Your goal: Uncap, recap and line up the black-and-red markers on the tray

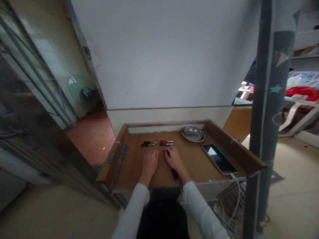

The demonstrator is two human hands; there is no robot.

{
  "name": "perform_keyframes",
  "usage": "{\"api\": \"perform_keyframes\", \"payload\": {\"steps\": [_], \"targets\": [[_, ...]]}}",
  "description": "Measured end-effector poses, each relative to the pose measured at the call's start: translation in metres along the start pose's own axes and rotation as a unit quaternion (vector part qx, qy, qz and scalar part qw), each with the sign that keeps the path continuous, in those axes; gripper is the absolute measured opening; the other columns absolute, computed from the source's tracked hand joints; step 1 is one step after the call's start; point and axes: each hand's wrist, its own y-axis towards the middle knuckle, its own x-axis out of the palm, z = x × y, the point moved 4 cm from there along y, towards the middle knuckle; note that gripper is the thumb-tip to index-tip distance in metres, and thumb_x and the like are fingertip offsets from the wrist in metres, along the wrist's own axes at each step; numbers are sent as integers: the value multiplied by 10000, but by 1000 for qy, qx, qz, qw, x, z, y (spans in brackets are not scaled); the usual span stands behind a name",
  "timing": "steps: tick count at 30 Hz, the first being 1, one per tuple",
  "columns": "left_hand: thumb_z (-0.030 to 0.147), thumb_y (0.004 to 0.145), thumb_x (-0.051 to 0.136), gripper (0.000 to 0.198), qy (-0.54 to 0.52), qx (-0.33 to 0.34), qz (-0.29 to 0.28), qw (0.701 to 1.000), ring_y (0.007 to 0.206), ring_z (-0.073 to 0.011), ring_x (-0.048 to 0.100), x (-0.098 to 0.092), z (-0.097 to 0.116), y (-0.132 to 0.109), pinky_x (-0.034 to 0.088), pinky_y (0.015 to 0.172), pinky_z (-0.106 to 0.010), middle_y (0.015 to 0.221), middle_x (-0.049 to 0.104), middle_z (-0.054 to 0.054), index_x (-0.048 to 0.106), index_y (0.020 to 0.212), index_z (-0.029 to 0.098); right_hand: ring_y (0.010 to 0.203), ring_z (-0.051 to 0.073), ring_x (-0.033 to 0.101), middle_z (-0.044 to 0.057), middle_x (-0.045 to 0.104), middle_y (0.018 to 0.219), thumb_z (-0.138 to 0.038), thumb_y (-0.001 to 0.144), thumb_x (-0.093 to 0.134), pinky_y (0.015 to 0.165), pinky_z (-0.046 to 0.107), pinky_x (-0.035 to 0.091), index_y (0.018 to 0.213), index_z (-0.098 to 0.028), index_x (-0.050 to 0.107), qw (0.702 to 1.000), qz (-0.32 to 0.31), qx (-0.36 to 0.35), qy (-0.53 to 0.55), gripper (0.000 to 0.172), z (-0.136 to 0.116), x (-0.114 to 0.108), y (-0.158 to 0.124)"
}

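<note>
White sleeves (140, 198) extend, left hand (150, 162) flat, right hand (174, 159) loosely curled, both empty on cardboard (191, 161).

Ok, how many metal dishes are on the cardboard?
1: the metal dish sits toward the far right of the cardboard, beyond the phone. No others show.

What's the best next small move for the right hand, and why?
Probably ease the right hand forward to the dark pen-like item: it lies just ahead, nearer than the red one beside it, and nothing held shows in that hand.
</note>
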Motion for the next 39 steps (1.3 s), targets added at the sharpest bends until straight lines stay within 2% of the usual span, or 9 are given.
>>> {"api": "perform_keyframes", "payload": {"steps": [4,8,11,15,21,25,28,32,39], "targets": [[262,936,304,269,-80,6,-8,997,913,-183,556,-4,12,-19,405,834,-320,926,619,-52,567,931,203,938,185,515,61,603,973,-124,832,418,838,293,375,902,-205,646,998,-19,17,-49,251,-2,-1,0],[426,813,548,265,-106,-4,-42,993,966,-226,527,-2,32,-38,399,852,-370,990,598,-56,557,966,211,905,190,508,64,601,925,-78,796,413,815,288,362,829,-202,648,995,3,63,-76,268,1,-7,-1],[388,770,604,288,-98,-5,-55,994,989,-239,509,4,43,-41,398,866,-386,1016,574,-69,546,982,201,890,197,507,74,593,906,-63,777,401,808,297,365,809,-198,649,994,20,79,-76,284,5,-9,-1],[157,824,489,130,-94,-10,-60,994,958,-204,517,13,41,-33,406,870,-347,970,571,-65,560,927,194,874,187,531,67,607,870,-72,757,385,822,301,387,759,-193,645,996,38,76,12,287,12,-8,-2],[160,845,491,188,-169,-11,-25,985,960,-187,547,14,24,-16,433,886,-340,986,593,-53,603,987,213,823,177,576,52,651,865,-234,792,421,798,307,426,824,-186,633,978,76,85,173,220,17,-10,-1],[159,836,518,199,-309,2,6,951,956,-156,577,8,33,6,458,882,-305,1001,616,-39,632,987,220,617,139,548,17,642,730,-382,761,510,586,251,429,810,-182,642,919,109,148,348,245,28,-14,0],[156,817,543,232,-390,-17,44,920,957,-154,598,5,47,25,484,857,-300,1070,633,-50,610,1034,208,455,79,438,-14,616,678,-406,691,599,425,204,346,841,-179,653,832,104,208,504,277,38,-14,-1],[165,824,529,302,-454,-58,82,885,908,-145,630,11,58,41,509,833,-296,1059,659,-64,564,1123,185,493,47,452,-12,633,746,-305,618,680,454,168,392,867,-181,674,726,85,255,633,278,43,-10,-5],[208,833,532,258,-430,18,59,901,942,-146,628,17,56,46,498,860,-296,1087,659,-51,601,1081,207,513,40,449,-39,617,680,-257,609,692,452,138,383,803,-198,694,708,73,245,658,203,41,-6,-3]]}}
